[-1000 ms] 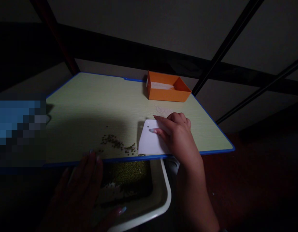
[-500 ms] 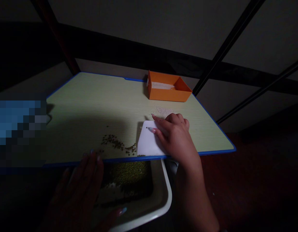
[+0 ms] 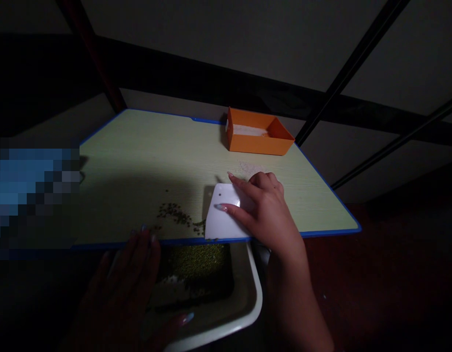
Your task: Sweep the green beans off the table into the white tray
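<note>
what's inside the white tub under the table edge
Inside the white tub lies a mass of small green grains. The table covers its far part and the left hand its left side; deep shadow obscures some of the rest.

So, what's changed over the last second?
The right hand slid the white scraper left along the near edge of the table, closer to the scattered beans; its thumb shifted left too. Nothing was let go. The orange box and left hand stayed put.
</note>
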The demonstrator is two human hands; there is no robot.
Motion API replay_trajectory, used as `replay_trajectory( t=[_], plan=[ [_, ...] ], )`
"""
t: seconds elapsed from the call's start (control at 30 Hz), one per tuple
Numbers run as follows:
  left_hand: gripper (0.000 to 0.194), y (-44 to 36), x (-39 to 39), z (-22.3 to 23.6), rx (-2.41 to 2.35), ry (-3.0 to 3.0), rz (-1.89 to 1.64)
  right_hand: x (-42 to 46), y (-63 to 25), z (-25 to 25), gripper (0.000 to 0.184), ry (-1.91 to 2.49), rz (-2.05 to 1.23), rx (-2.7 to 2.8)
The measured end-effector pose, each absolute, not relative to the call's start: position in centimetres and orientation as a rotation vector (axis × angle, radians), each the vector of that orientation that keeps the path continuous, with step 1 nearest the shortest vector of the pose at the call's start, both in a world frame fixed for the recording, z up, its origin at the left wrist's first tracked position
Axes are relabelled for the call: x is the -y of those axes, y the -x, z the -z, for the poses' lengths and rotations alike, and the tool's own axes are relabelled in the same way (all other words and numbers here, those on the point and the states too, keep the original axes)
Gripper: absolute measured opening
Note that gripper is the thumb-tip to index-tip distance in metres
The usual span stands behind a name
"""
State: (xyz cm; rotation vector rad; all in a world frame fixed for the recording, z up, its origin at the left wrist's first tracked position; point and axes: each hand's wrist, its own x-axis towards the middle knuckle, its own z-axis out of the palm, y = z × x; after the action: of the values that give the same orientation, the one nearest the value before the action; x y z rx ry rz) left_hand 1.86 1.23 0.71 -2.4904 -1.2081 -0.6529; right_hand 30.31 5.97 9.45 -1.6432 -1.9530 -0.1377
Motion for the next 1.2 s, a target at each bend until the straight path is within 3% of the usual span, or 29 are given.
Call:
replay_trajectory(
  t=[0.57, 0.8, 1.2],
  plan=[
    [0.100, -2.0, -1.4, -0.4, 1.188, 2.483, 0.688, -4.7, -32.4, -10.3, 0.047, 1.548, 0.047, 1.908],
    [0.104, -1.7, -0.9, 0.2, 1.321, 2.483, 0.727, -3.1, -33.1, -11.3, 0.016, 1.545, 0.187, 1.797],
    [0.108, -1.3, -0.9, 0.4, 1.290, 2.488, 0.653, 0.3, -30.5, -13.3, 0.020, 1.448, 0.301, 1.868]
  ],
)
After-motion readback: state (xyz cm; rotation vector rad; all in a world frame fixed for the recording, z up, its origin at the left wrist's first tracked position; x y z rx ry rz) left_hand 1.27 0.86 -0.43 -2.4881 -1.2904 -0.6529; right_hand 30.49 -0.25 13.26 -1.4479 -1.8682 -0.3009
